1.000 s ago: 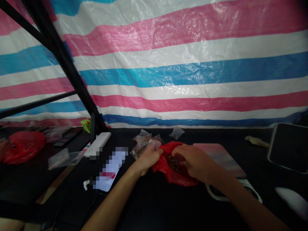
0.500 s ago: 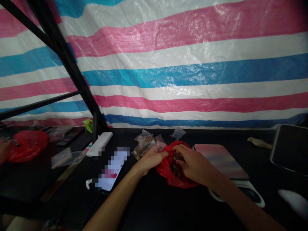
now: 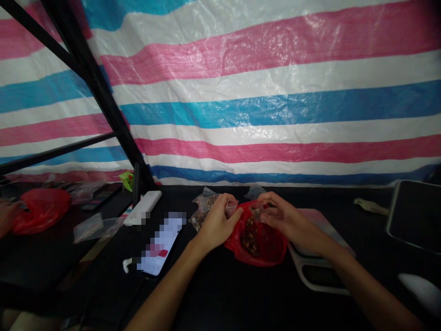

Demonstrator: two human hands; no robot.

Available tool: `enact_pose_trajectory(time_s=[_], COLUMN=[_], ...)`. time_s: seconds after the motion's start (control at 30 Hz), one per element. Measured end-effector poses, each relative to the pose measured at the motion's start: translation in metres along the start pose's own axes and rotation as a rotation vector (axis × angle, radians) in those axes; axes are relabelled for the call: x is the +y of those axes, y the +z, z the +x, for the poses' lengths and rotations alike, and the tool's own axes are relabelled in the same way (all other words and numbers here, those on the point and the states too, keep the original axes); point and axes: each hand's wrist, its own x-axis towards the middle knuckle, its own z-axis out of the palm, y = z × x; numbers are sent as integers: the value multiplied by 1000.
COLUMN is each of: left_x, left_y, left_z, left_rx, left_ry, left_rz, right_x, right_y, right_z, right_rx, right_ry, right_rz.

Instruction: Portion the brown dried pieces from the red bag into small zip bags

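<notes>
A red plastic bag (image 3: 272, 248) lies gaping on the black table, with small brownish, shiny pieces (image 3: 251, 239) inside. At its left rim, my left hand (image 3: 218, 223) is closed on a small clear zip bag (image 3: 231, 209), partly hidden by the fingers. My right hand (image 3: 280, 214) hovers over the bag's far right rim, its fingers pinched round a small see-through object (image 3: 257, 211) too blurred to name. Beyond my left hand sit several small clear bags (image 3: 204, 207) filled with similar pieces.
A small scale (image 3: 319, 276) stands right of the red bag, under my right forearm. To the left lie a phone (image 3: 160, 248), an earphone (image 3: 127, 265) and a white power strip (image 3: 146, 207). A co-worker's hand (image 3: 6, 216) touches another red bag (image 3: 44, 209) at far left.
My right hand has come up out of the red bag and now pinches a small see-through object. My left hand has moved off the bag's rim and holds a small zip bag.
</notes>
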Motion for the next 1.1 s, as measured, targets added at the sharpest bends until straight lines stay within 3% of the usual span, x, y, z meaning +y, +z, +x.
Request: enact_pose_trajectory(time_s=[0.13, 0.33, 0.6, 0.8, 0.9, 1.0, 1.1], left_x=[4, 4, 3, 2, 1, 2, 6], left_y=[-2, 5, 10, 14, 15, 14, 14], left_z=[-2, -6, -6, -9, -10, -9, -8], left_rx=[-65, -93, -94, -137, -168, -206, -261], left_ry=[79, 75, 23, -2, -61, -99, -94], left_rz=[145, 104, -57, -13, 4, -82, -257], right_x=[-3, 3, 6, 5, 6, 6, 6], right_y=[5, 22, 24, 25, 28, 32, 33], right_z=[2, 1, -1, -1, -2, -3, -4], right_rx=[100, 163, 79, 69, 62, 35, 87], right_ry=[-119, -222, -414, -311, -325, -375, -341], right_rz=[3, -287, -566, -530, -498, -490, -538])
